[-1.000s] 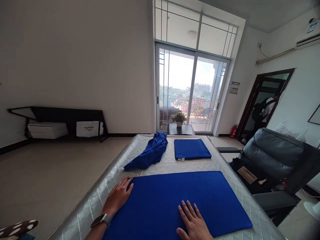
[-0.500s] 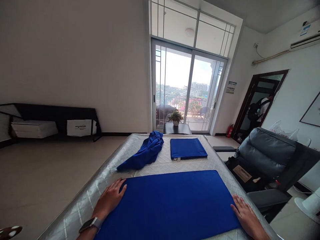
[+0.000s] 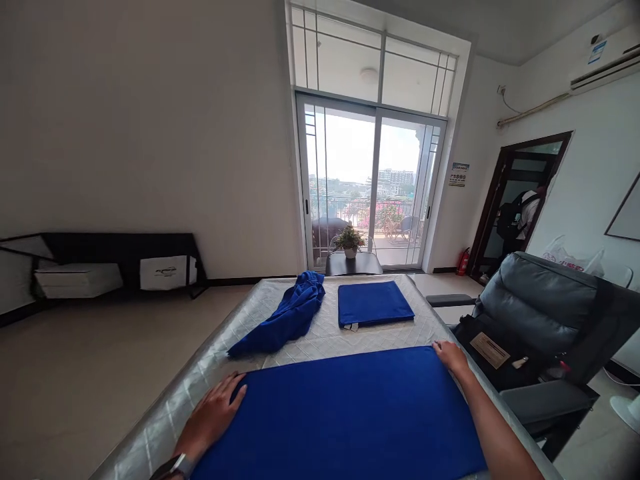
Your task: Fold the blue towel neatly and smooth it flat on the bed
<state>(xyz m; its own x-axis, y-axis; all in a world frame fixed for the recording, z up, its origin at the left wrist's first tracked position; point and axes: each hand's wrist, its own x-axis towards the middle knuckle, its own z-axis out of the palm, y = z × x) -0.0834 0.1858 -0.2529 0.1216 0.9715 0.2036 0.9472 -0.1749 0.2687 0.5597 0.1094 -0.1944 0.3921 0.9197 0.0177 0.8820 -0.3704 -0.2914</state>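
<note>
A blue cloth (image 3: pixel 330 413), folded into a smooth flat rectangle, covers the near part of the quilted silver-white mattress (image 3: pixel 200 383). My left hand (image 3: pixel 215 407) lies open on the cloth's left edge, fingers stretched forward, with a watch at the wrist. At the far right corner, my right hand (image 3: pixel 450 355) has its fingers drawn together on the cloth. Beyond it to the left is a crumpled blue cloth (image 3: pixel 290 317). Beside that rests a neatly folded blue cloth (image 3: pixel 375 302) with white tags at its near edge.
A dark armchair (image 3: pixel 545 307) holding a black bag stands close along the right side. Past the mattress is a small table (image 3: pixel 353 264) with a potted plant (image 3: pixel 350 240), before sliding glass doors. A low black rack (image 3: pixel 125 243) with white boxes is at the left wall. A person with a backpack (image 3: pixel 513 217) stands in the doorway.
My right hand has moved forward along the cloth's right edge, from its near part to the far corner. My left hand stays at the left edge. The view has tilted slightly upward.
</note>
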